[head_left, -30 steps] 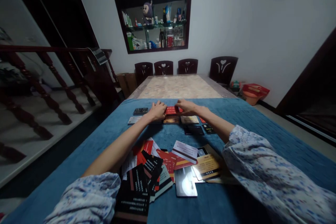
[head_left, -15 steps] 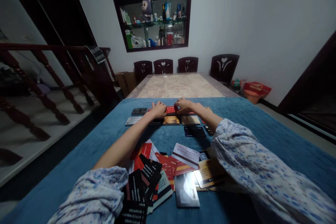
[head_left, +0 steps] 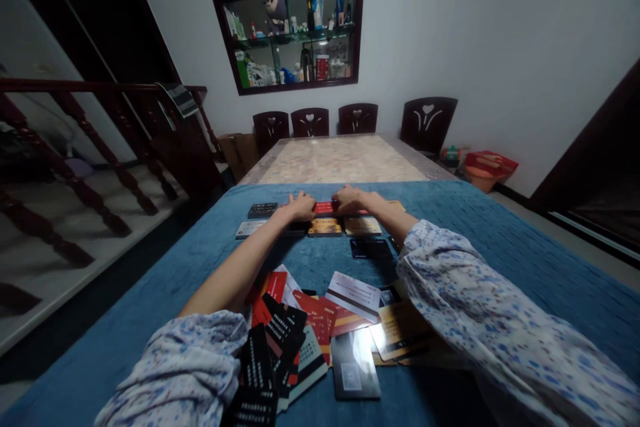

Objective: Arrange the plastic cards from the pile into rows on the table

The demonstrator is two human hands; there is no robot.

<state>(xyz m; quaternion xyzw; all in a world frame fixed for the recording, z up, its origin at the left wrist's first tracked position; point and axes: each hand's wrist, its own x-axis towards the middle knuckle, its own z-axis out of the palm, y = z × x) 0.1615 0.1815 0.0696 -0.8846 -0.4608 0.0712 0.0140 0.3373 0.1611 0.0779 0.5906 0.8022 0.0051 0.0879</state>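
Observation:
Both my hands reach to the far rows of card stacks. My left hand (head_left: 301, 207) has its fingers curled at the left end of a red card stack (head_left: 325, 207). At the right end of that same stack, the fingers of my right hand (head_left: 350, 200) are bent round its edge. Just nearer lie an orange-gold card stack (head_left: 325, 227) and a beige card stack (head_left: 363, 226). A white card stack (head_left: 247, 229) and a dark card stack (head_left: 263, 210) sit to the left. A black card (head_left: 371, 249) lies in front of the rows.
Between my forearms spreads a loose heap of cards, with black cards (head_left: 285, 327), a white striped card (head_left: 354, 295) and a glossy dark card (head_left: 355, 367). A blue cloth (head_left: 165, 307) covers the near table. Chairs (head_left: 358, 119) stand at the far end; a stair railing (head_left: 100, 147) runs along the left.
The view has tilted down slightly. Both hands stay at the red card stack, with almost no movement of the fingers.

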